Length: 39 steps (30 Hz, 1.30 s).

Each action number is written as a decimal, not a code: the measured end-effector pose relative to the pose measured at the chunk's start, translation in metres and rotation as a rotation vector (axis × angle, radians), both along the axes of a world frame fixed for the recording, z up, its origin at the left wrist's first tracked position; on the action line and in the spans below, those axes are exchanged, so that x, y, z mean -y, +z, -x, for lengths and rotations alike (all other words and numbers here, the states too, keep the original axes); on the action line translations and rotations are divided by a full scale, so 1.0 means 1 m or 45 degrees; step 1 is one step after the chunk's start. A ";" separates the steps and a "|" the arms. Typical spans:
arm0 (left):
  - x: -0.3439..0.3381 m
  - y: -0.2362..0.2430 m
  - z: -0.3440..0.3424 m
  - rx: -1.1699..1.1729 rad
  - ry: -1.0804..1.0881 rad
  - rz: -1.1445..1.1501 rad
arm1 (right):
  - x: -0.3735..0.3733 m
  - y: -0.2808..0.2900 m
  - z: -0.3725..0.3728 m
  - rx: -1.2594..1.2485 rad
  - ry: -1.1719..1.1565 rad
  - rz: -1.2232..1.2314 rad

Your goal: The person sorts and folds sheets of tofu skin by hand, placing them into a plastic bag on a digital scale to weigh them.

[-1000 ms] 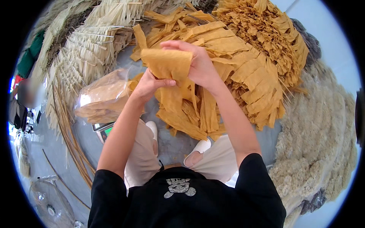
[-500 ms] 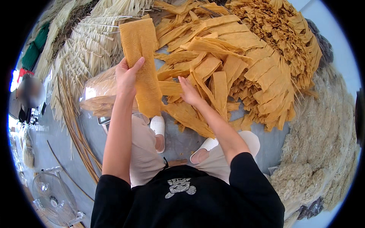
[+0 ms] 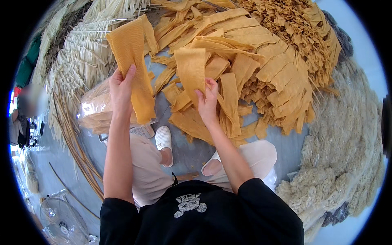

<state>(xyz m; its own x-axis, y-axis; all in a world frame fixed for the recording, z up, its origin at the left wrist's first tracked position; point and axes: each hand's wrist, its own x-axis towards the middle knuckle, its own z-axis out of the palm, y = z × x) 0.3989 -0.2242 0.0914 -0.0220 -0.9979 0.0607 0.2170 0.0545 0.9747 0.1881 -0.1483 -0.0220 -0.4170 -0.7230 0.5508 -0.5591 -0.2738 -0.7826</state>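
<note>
My left hand (image 3: 122, 90) is closed on a stack of long yellow-orange strips (image 3: 132, 45), thin and ribbed crosswise, that looks like dried tofu skin, though I cannot be sure. The stack stands up above the fist and hangs down beside it. In my right hand (image 3: 208, 102), thumb and fingers pinch the lower end of a single strip (image 3: 190, 67) of the same stuff, raised flat above the loose ones. Beneath and beyond it lies a heap of loose yellow-orange strips (image 3: 234, 87), some folded over one another.
A larger yellow-orange pile (image 3: 286, 81) rises at far right. Pale strips (image 3: 85, 53) lie at far left, near a clear plastic bag (image 3: 92, 112). Long thin canes (image 3: 71, 134) and a fan (image 3: 63, 222) stand left; a fluffy beige mass (image 3: 339, 151) lies right.
My right hand, earlier low over the heap, now holds a strip up. My left hand has shifted slightly left and down with its stack.
</note>
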 end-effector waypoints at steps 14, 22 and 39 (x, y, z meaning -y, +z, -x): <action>-0.001 -0.005 0.031 -0.303 -0.422 0.022 | 0.007 0.134 -0.017 -0.083 0.525 0.150; -0.010 0.010 0.044 -0.464 -0.363 -0.202 | 0.021 0.106 -0.034 -0.107 0.360 -0.031; -0.003 0.008 0.017 -0.090 0.054 -0.102 | -0.082 -0.109 0.015 -0.380 0.286 -1.470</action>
<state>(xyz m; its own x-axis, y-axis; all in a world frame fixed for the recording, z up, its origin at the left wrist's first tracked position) 0.3820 -0.2215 0.0993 0.0218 -0.9996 -0.0193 0.2844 -0.0123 0.9586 0.1732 -0.0660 -0.1315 -0.1860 -0.8918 -0.4124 -0.7887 0.3858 -0.4787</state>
